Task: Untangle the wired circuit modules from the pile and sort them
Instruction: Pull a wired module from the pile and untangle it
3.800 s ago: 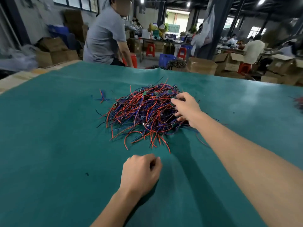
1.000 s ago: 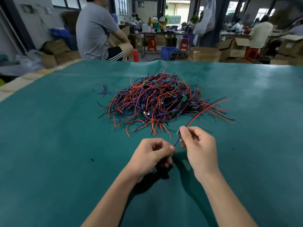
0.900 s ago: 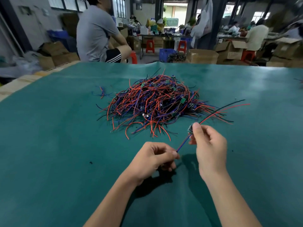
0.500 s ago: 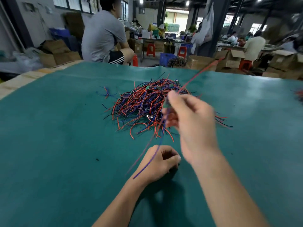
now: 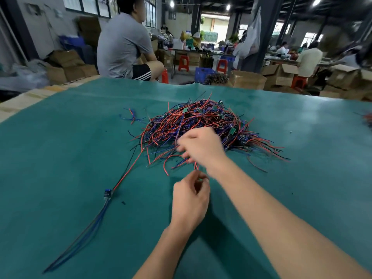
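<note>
A tangled pile of red, blue and black wired circuit modules (image 5: 201,125) lies mid-table on the green mat (image 5: 60,158). One separated module (image 5: 107,194) lies to the left of my hands. Its red and black wires run up toward the pile and its blue wires trail down-left. My right hand (image 5: 203,148) hovers, blurred, over the pile's near edge with its fingers spread, and I see nothing held in it. My left hand (image 5: 191,198) sits just below it, fingers loosely curled, with a short red wire end (image 5: 196,168) right above its fingertips.
A few loose wires (image 5: 131,116) lie left of the pile. More wires show at the right edge (image 5: 368,117). A person in a grey shirt (image 5: 124,47) sits beyond the far table edge. Cardboard boxes (image 5: 247,79) and red stools stand behind.
My right hand pulled one module out of the pile and lifted it; that module now lies on the mat at the left. The right hand is back at the pile's near edge.
</note>
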{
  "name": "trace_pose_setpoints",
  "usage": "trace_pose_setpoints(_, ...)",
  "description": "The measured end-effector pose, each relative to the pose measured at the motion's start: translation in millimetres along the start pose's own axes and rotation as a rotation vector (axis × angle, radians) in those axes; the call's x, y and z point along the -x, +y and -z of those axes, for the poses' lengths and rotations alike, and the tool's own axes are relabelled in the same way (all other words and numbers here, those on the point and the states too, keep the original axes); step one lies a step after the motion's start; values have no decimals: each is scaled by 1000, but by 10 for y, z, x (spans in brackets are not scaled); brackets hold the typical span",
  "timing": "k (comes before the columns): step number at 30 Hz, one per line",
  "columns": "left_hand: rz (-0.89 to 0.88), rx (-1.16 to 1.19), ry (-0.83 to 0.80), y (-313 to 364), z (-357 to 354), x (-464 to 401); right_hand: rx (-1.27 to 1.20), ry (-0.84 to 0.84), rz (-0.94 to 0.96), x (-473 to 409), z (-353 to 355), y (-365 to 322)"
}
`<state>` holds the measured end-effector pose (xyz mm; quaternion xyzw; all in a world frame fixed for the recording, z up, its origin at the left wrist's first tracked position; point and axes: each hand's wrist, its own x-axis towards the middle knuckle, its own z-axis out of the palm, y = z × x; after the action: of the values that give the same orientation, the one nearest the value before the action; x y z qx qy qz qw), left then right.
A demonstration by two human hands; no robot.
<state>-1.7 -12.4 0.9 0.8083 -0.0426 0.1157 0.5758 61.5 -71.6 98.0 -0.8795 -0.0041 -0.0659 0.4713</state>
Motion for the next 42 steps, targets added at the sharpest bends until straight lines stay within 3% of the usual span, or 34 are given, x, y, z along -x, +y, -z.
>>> trace_pose_setpoints(4,3,16,-30,40,-49,-42,114,320,-157,-510,597,570)
trace_pose_setpoints(8,8,9,-72,1,-60,-35,424,156,-196,-832,803,913)
trace_pose_setpoints(10,19,20,-72,-10,-62,-40,461,120,-156,-935,785,966)
trace_pose_setpoints(15,37,6,-73,-2,-37,-43,233,358,-193,-1009,749,1029)
trace_pose_setpoints(19,56,16,-64,13,-26,-44,65,419,-244,-929,790,1053)
trace_pose_setpoints(24,71,32,-65,-19,-12,-55,-578,496,-189,-498,1107,798)
trace_pose_setpoints(29,78,30,-94,-33,-17,-63,-1075,385,-127,271,1270,675)
trace_pose_setpoints(32,49,109,-133,10,-10,-54,-1181,187,-161,587,1000,731)
trace_pose_setpoints(35,84,331,-245,114,31,-25,-1206,36,-216,739,710,834)
trace_pose_setpoints(39,213,545,-422,192,71,18,-1056,45,-211,812,505,943)
trace_pose_setpoints(42,223,554,-430,183,15,54,-1049,78,-189,812,463,955)
